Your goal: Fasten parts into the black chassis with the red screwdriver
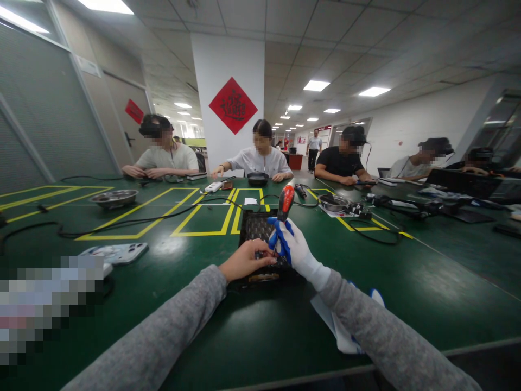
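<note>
My right hand [299, 247], in a white and blue work glove, grips a screwdriver with a red and black handle [286, 202]. The handle points up and its shaft runs down toward a black device [255, 222] with a textured surface, lying on the table in front of me. My bare left hand [248, 259] reaches over the device, thumb and fingers pinched together beside the screwdriver's lower end. Whatever is between those fingertips is too small to make out. The screwdriver's tip is mostly hidden by my hands.
A loose glove [345, 336] lies under my right forearm. On the green table [407, 304] are a phone [122, 253], a metal bowl [114, 197], cables and yellow tape outlines. Tools and a metal dish [334, 203] lie at the right. Several people sit across the table.
</note>
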Action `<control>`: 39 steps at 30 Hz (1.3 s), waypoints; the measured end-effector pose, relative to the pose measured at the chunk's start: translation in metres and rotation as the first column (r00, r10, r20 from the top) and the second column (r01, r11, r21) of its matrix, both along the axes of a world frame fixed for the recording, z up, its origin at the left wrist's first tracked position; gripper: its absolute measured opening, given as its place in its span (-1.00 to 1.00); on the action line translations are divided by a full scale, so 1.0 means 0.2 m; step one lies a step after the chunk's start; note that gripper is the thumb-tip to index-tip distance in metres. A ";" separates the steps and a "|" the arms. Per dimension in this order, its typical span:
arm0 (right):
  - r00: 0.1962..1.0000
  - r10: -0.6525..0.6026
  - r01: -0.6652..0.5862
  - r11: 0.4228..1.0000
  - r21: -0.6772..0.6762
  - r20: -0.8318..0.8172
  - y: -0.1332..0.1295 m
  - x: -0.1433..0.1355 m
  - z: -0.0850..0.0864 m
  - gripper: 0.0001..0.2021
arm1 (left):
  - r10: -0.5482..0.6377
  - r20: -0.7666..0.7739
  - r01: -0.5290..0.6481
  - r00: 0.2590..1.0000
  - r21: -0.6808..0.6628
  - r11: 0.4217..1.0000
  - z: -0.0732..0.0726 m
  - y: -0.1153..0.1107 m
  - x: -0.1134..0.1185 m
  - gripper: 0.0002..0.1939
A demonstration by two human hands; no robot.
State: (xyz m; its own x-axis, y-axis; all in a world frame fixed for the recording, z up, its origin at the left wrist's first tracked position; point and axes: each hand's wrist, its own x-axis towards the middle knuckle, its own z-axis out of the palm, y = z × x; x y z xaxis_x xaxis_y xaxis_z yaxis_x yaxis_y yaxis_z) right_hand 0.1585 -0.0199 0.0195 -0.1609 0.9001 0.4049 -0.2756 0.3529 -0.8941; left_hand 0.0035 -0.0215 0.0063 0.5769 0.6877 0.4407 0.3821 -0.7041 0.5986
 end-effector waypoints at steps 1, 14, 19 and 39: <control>1.000 0.002 -0.002 1.000 0.001 0.000 0.00 0.00 0.00 -0.66 | 0.018 0.004 -0.018 1.000 -0.012 1.000 0.00 0.00 0.00 -0.79; 0.998 0.060 -0.060 0.998 -0.013 -0.032 0.02 0.00 -0.02 -0.67 | 0.066 0.026 -0.065 0.998 -0.029 0.997 -0.02 0.01 0.00 -0.78; 0.998 0.060 -0.061 0.998 -0.030 -0.023 0.01 0.00 -0.01 -0.66 | -0.023 0.041 0.025 0.999 -0.048 0.999 -0.02 0.01 -0.01 -0.82; 0.980 -0.162 0.172 0.982 0.077 -0.117 0.04 0.04 0.03 -0.70 | 0.200 0.394 -0.121 0.897 -0.217 0.969 -0.04 0.05 -0.02 -0.79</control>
State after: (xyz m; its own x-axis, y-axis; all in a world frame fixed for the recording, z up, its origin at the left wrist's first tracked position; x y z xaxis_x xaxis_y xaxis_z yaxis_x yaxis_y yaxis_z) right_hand 0.1662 -0.0121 0.0251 0.0386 0.8716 0.4886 -0.3015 0.4763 -0.8260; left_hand -0.0015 -0.0125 -0.0009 0.2469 0.8465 0.4716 0.1737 -0.5175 0.8379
